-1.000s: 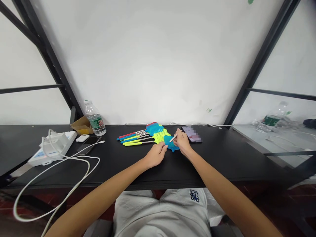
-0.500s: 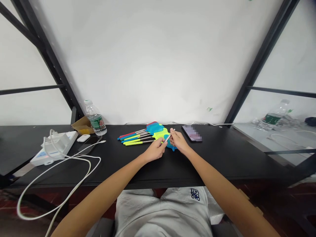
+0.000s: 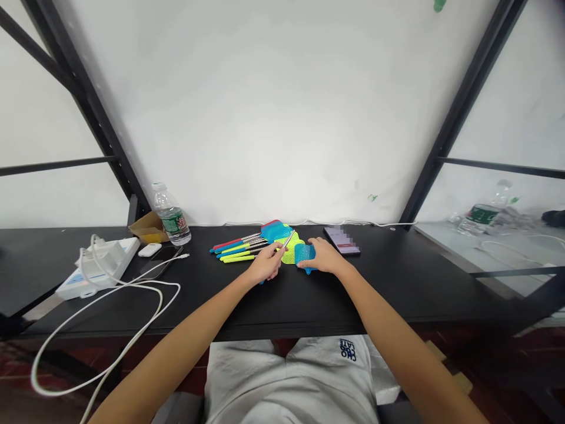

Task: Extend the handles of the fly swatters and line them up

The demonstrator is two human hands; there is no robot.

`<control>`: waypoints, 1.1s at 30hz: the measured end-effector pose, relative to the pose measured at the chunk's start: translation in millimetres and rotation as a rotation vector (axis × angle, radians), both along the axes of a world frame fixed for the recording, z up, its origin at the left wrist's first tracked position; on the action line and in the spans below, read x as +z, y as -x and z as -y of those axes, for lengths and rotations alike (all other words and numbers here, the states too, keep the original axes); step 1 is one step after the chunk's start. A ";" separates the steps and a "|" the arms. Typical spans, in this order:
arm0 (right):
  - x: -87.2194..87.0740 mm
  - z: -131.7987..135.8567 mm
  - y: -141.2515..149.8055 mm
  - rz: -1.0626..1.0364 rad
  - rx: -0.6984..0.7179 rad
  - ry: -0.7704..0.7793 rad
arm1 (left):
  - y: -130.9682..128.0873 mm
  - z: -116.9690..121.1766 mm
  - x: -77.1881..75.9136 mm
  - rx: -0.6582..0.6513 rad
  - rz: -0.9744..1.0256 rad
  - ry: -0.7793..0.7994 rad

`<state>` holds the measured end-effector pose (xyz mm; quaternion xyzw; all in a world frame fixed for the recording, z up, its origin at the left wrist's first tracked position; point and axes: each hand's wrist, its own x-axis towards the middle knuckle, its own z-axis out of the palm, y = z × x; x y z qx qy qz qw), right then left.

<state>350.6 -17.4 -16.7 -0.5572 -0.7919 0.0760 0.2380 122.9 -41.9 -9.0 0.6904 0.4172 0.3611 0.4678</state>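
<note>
My left hand (image 3: 266, 263) is closed around a silver metal rod (image 3: 289, 238), whose bare end points up and to the right. A bit of blue shows below that hand, perhaps the rod's grip. To the right, my right hand (image 3: 325, 255) has its thumb and fingers around a blue mesh fly swatter head (image 3: 305, 254). Behind and left of my hands lie several fly swatters with metal shafts, their yellow-green handles (image 3: 236, 257) and blue and red ones fanned to the left. A yellow-green mesh head (image 3: 289, 250) lies beside the blue one.
A phone (image 3: 342, 240) lies right of my right hand. On the left are a water bottle (image 3: 172, 215), an open cardboard box (image 3: 149, 227), a white earbud case (image 3: 149, 250), another phone (image 3: 161, 262) and a white power strip (image 3: 75, 286). A looped white cable (image 3: 53, 341) hangs over the table edge.
My right hand has left the rod's tip and moved down onto the blue mesh head. My left hand has shifted left with the rod, which now stands apart from the right hand.
</note>
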 end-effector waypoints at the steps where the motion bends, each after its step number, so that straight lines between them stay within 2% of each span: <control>1: 1.2 -0.3 0.0 -0.010 -0.028 -0.011 | 1.0 -0.1 0.4 -0.006 -0.015 -0.004; 5: 5.9 -4.6 -8.7 -0.179 -0.111 -0.002 | 4.2 1.2 3.4 -0.040 -0.068 0.004; 11: 15.1 -5.9 -24.9 -0.638 -0.214 0.084 | 4.6 5.1 6.1 -0.095 -0.118 -0.017; 14: 21.1 -2.1 -26.3 -0.757 -0.276 -0.001 | 4.1 6.7 6.7 -0.131 -0.149 -0.023; 18: 26.2 2.5 -24.0 -0.749 -0.349 -0.049 | 3.8 8.2 7.5 -0.157 -0.182 -0.020; 26: 25.8 3.0 -23.1 -0.598 -0.340 -0.115 | 2.9 9.7 9.4 -0.146 -0.191 -0.012; 33: 24.7 2.0 -23.0 -0.580 -0.329 -0.124 | 2.6 10.4 10.1 -0.157 -0.176 -0.011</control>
